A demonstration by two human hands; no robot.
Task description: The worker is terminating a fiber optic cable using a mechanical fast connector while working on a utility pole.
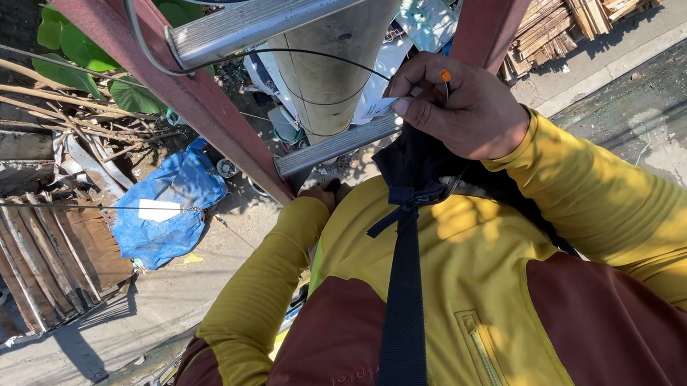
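I'm up on the red-railed ladder with grey metal rungs, leaning against the pale concrete pole, ground far below. My right hand is pinched closed on a thin black cable with a small orange-tipped piece at my fingertips, beside a white tag. The cable runs up-left from my fingers, curving past the pole; its end points upward. It's in hand but looks unattached yet. My left hand is mostly hidden at the rung; grip unclear.
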